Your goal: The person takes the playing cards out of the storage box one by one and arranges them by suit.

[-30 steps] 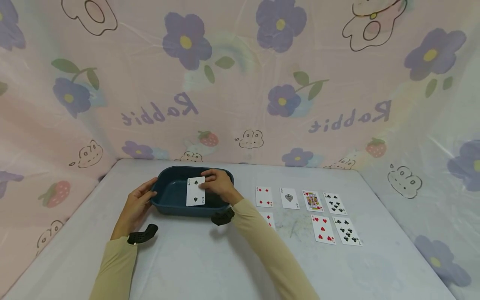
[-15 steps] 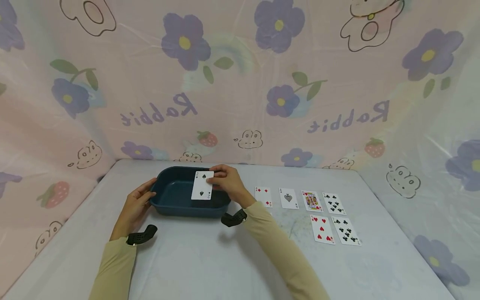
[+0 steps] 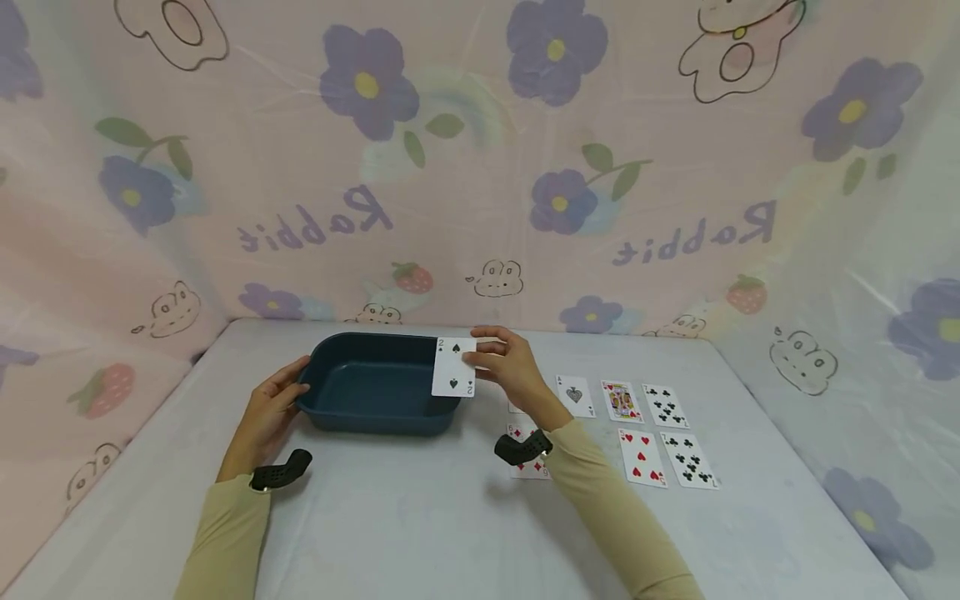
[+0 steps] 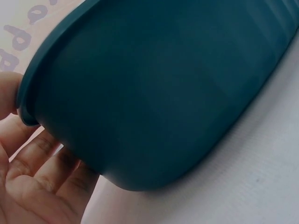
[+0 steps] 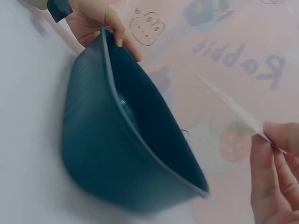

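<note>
My right hand (image 3: 510, 367) pinches a two of spades playing card (image 3: 453, 367) by its right edge, thumb on the face. In the head view the card overlaps the right rim of a dark teal plastic basin (image 3: 375, 423). The right wrist view shows the card (image 5: 238, 109) edge-on, held up apart from the basin (image 5: 126, 163). My left hand (image 3: 270, 408) grips the basin's left end. Its thumb lies over the rim and the other fingers sit against the outer wall (image 4: 140, 107) in the left wrist view.
Face-up cards lie in two rows on the white-covered table (image 3: 390, 525) at right: ace of spades (image 3: 575, 396), king (image 3: 621, 402), clubs (image 3: 666, 406), five of hearts (image 3: 642, 458), another clubs card (image 3: 688, 461). A six of diamonds (image 3: 528, 471) is partly hidden by the right wrist. Printed cloth (image 3: 465, 192) hangs behind.
My right hand has carried the two of spades rightward, from over the basin's middle to its right rim. The left hand has stayed at the basin's left end.
</note>
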Available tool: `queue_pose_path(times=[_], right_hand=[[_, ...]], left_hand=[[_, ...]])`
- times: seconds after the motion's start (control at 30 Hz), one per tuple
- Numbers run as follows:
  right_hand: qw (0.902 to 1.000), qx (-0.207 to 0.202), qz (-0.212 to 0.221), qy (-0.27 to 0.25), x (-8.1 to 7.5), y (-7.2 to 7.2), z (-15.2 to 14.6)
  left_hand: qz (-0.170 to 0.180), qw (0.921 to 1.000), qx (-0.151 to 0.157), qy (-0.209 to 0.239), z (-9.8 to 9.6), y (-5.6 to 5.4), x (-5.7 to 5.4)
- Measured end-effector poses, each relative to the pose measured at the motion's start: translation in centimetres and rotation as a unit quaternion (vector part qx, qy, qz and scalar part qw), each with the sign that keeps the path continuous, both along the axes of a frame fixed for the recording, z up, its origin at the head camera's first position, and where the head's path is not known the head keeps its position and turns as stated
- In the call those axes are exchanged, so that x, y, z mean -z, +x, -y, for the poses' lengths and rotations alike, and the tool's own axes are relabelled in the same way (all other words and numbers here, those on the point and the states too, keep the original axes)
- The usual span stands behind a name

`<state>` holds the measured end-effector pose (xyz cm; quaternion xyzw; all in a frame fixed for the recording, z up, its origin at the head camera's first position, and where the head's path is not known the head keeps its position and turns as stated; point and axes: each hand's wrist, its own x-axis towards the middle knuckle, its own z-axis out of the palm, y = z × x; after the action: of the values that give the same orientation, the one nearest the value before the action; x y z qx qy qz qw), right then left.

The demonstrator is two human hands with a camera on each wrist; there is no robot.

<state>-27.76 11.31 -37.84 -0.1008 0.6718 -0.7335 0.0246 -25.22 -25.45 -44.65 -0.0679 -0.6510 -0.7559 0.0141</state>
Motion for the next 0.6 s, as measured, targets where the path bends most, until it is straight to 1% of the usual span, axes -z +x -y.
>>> queue_pose_path(times=[0.1, 0.27, 0.37, 0.47, 0.6], right_hand=[[0.9999, 0.009, -0.005, 0.002, -0.1, 0.6, -1.9], [0.9997, 0.02, -0.012, 0.004, -0.1, 1.9, -4.9], [0.9992, 0.038, -0.013, 0.002, 0.0, 2.6, -6.6], [0.9983, 0.054, -0.016, 0.015, 0.3, 3.3, -8.2], [0.9966, 0.068, -0.015, 0.045, 0.8, 4.1, -10.2]], left_hand=[[0.0, 1.0, -0.001, 0.007, -0.1, 0.0, 0.0], [0.001, 0.9999, -0.003, -0.011, -0.1, 0.1, 0.0], [0.0, 0.9998, -0.002, -0.019, 0.0, 0.1, 0.0], [-0.001, 0.9999, 0.001, -0.017, 0.0, 0.1, -0.2], [-0.002, 0.9999, 0.004, -0.012, -0.1, 0.1, -0.3]])
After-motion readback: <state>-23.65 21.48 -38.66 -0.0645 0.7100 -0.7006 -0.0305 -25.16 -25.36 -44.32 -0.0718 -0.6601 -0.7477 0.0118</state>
